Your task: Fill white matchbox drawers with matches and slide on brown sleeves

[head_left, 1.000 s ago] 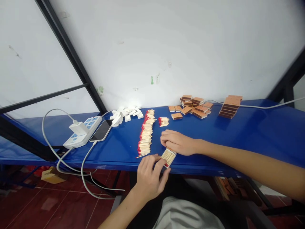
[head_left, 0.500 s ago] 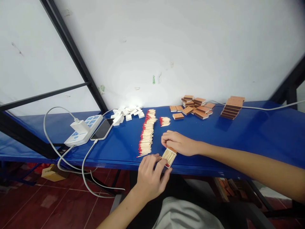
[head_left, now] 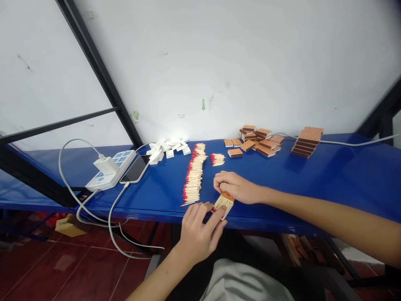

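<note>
Between my two hands is a matchbox, its white tray of matches point(head_left: 223, 206) partly inside the orange sleeve point(head_left: 227, 196). My left hand point(head_left: 200, 230) grips the tray by its sides near the table's front edge, one finger pressing on the matches. Fingers curled, my right hand point(head_left: 234, 186) holds the sleeve at the far end. A long row of red-tipped matches point(head_left: 194, 175) lies just beyond my left hand. A small bunch of matches point(head_left: 217, 159) rests farther back, beyond my right hand.
White box trays point(head_left: 166, 149) lie heaped at the back left. Closed matchboxes point(head_left: 263, 142) are piled at the back, and several sleeves point(head_left: 307, 141) stand stacked to the right. A phone point(head_left: 135, 169) and a power strip point(head_left: 111, 169) with trailing cables are on the left.
More of the orange sleeve now shows over the far end of the matches. Both hands stay nearly in place, and the view has shifted slightly.
</note>
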Tool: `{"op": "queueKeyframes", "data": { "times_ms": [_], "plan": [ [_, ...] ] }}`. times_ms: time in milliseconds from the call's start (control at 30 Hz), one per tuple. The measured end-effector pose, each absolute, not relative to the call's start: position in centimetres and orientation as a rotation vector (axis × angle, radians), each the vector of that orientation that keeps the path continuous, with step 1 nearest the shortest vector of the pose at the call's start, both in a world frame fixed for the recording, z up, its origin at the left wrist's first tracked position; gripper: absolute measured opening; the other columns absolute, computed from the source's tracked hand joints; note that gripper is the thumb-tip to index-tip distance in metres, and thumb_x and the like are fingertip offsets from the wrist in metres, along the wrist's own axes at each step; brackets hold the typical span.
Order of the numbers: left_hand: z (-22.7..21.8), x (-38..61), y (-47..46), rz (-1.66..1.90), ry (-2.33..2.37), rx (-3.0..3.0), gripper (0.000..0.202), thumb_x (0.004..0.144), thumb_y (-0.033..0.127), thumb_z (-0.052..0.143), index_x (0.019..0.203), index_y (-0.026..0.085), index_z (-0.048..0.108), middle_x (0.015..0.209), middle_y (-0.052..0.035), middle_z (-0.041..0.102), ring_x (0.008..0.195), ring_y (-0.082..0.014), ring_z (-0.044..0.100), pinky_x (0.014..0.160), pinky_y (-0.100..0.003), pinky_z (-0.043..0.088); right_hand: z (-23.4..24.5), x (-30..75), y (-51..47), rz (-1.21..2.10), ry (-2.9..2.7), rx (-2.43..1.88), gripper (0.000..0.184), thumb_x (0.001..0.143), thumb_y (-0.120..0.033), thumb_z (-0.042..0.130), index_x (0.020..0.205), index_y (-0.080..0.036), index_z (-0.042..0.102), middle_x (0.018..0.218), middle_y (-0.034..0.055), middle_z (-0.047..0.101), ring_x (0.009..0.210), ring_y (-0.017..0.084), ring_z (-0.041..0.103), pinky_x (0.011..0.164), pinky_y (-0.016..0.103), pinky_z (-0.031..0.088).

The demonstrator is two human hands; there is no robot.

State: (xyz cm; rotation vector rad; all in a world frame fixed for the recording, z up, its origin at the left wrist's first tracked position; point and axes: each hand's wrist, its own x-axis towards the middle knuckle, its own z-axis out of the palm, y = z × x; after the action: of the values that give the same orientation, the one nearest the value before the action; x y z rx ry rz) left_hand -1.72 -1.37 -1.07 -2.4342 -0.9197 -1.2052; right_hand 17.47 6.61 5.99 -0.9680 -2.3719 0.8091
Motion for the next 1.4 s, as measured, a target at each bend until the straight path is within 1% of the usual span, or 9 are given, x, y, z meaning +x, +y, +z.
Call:
{"op": "queueKeyframes", "data": {
  "times_ms": [267,467,567,700,833,1000,1067,1200,1400],
  "plan": [
    [-1.1,-1.6,-1.4,-1.247,-0.96,-2.445,0.025,0.095,0.025,0.06,0.12,0.02,0.062,0.098,-0.0087,0.066,0.092,-0.0212,0.064,0.076,-0.034,0.051,5.8,17.5,6.6,0.775,-2.466,-0.975,0.022,0.087,-0.014,0.041,0.072,-0.02,0.056,0.079,0.0021,0.061,0.086,0.02,0.05,0.084,0.037,0.036],
    [-1.2,-1.7,-1.3,-1.257,-0.939,-2.438,0.029,0.094,0.025,0.062,0.123,0.02,0.061,0.098,-0.0081,0.066,0.092,-0.0216,0.064,0.077,-0.034,0.051,6.0,17.8,5.7,0.673,-2.574,-0.98,0.025,0.096,-0.022,0.037,0.096,-0.023,0.062,0.1,0.005,0.058,0.096,0.022,0.046,0.09,0.042,0.034],
    [-1.4,-1.7,-1.2,-1.247,-0.929,-2.445,0.033,0.095,0.026,0.061,0.127,0.018,0.058,0.098,-0.0087,0.067,0.091,-0.022,0.063,0.077,-0.034,0.05,6.5,18.1,5.5,0.697,-2.617,-0.899,0.026,0.096,-0.021,0.037,0.105,-0.025,0.06,0.11,0.0052,0.055,0.102,0.022,0.046,0.093,0.042,0.033],
    [-1.7,-1.8,-1.0,-1.237,-0.871,-2.437,0.039,0.095,0.027,0.061,0.132,0.016,0.054,0.1,-0.0101,0.067,0.093,-0.0239,0.063,0.078,-0.037,0.051,6.8,18.2,5.4,0.714,-2.689,-0.766,0.023,0.091,-0.015,0.038,0.102,-0.024,0.056,0.12,0.0055,0.054,0.111,0.022,0.046,0.096,0.042,0.032],
    [-1.8,-2.0,-1.0,-1.205,-0.857,-2.434,0.04,0.096,0.023,0.058,0.135,0.016,0.052,0.106,-0.0119,0.067,0.093,-0.0239,0.062,0.078,-0.037,0.051,6.9,17.8,5.0,0.772,-2.723,-0.605,0.026,0.085,-0.012,0.042,0.107,-0.024,0.051,0.12,0.0054,0.055,0.119,0.023,0.043,0.1,0.042,0.03],
    [-1.8,-1.9,-1.0,-1.201,-0.88,-2.42,0.039,0.096,0.026,0.058,0.133,0.015,0.053,0.106,-0.0119,0.067,0.093,-0.0235,0.062,0.078,-0.037,0.05,7.5,18.3,5.1,0.767,-2.764,-0.547,0.039,0.077,-0.013,0.051,0.114,-0.023,0.048,0.121,0.007,0.054,0.115,0.024,0.045,0.099,0.042,0.032],
    [-1.7,-1.8,-1.0,-1.193,-0.891,-2.417,0.037,0.096,0.026,0.058,0.131,0.014,0.054,0.107,-0.012,0.067,0.094,-0.0237,0.061,0.079,-0.037,0.05,7.8,18.9,5.5,0.645,-2.801,-0.625,0.033,0.078,-0.018,0.055,0.11,-0.023,0.05,0.12,0.0074,0.054,0.11,0.025,0.046,0.094,0.042,0.034],
    [-1.7,-1.7,-1.1,-1.172,-0.879,-2.444,0.036,0.096,0.022,0.052,0.13,0.012,0.054,0.109,-0.0125,0.068,0.099,-0.0259,0.061,0.082,-0.039,0.048,8.0,19.8,6.3,0.442,-2.843,-0.753,0.015,0.082,-0.024,0.058,0.096,-0.021,0.054,0.101,0.0052,0.055,0.089,0.021,0.048,0.083,0.037,0.036],
    [-1.7,-1.5,-1.2,-1.193,-0.929,-2.408,0.035,0.094,0.013,0.052,0.129,0.012,0.053,0.104,-0.0109,0.069,0.094,-0.0242,0.06,0.079,-0.037,0.048,7.4,18.9,5.4,0.613,-2.813,-0.655,0.022,0.078,-0.019,0.061,0.098,-0.02,0.052,0.098,0.0034,0.051,0.077,0.015,0.048,0.07,0.028,0.038]
  ]
}}
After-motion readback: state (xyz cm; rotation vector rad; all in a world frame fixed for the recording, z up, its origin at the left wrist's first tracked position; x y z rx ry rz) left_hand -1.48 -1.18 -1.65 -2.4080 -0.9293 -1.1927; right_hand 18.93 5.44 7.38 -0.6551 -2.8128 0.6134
